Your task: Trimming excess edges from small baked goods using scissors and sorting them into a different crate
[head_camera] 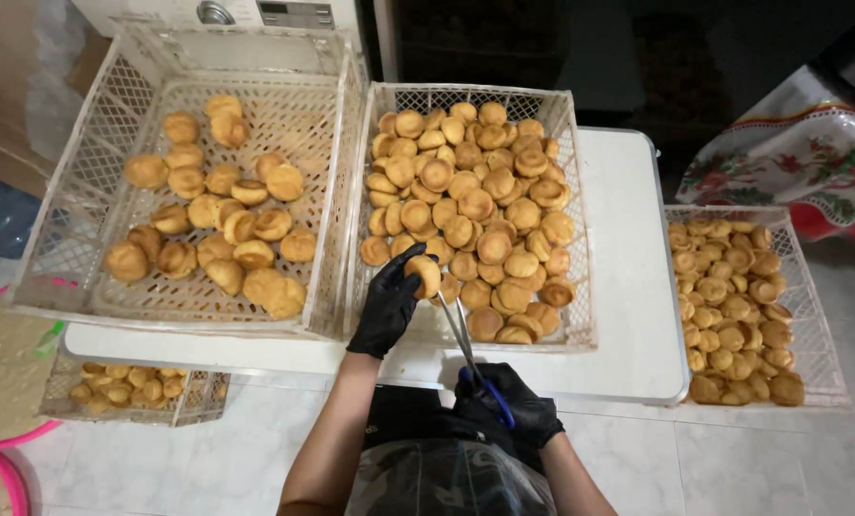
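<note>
Head view: our gloved left hand pinches one pastry shell above the middle crate's near edge so scissors, gripped by our right hand, reach it.

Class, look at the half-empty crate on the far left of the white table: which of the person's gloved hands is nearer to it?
Left. The left hand holds a pastry just beside the half-empty crate; the right hand grips scissors lower, farther away.
</note>
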